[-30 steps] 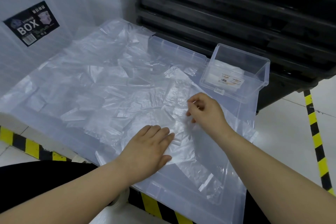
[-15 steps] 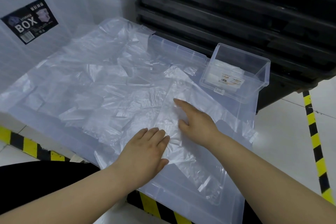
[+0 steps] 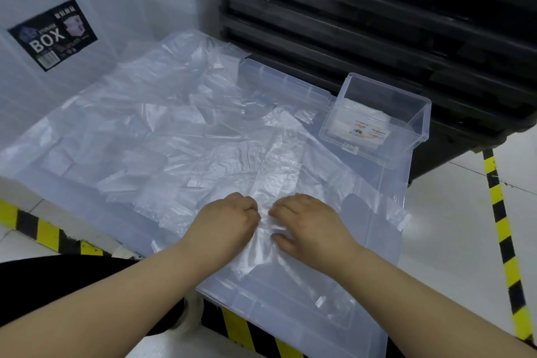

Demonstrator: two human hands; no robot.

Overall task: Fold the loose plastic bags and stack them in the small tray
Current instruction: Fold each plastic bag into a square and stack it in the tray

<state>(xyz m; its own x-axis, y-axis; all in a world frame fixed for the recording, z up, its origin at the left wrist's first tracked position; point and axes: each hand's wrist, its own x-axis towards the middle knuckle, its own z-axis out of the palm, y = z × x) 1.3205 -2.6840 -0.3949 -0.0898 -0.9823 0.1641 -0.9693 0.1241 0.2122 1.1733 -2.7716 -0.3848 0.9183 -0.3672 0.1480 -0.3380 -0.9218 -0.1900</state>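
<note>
A clear plastic bag (image 3: pixel 277 171), folded into a long narrow strip, lies on a large translucent lid (image 3: pixel 386 212), running away from me. My left hand (image 3: pixel 225 221) and my right hand (image 3: pixel 309 222) sit side by side at its near end, fingers curled, each pinching the crumpled plastic between them. Several loose clear bags (image 3: pixel 139 136) lie spread in a pile over the lid's left and middle. The small clear tray (image 3: pixel 418 125) stands at the lid's far right corner, with something flat and white and a label inside.
A big translucent storage box with a black "BOX" label (image 3: pixel 52 35) stands at the back left. A black slatted rack (image 3: pixel 377 23) rises behind the tray. Yellow-black floor tape (image 3: pixel 502 229) runs along the right and in front of the lid.
The right hand came back from the middle of the bag to its near end. The left hand went from lying flat to curled. Both now pinch the bag's near end.
</note>
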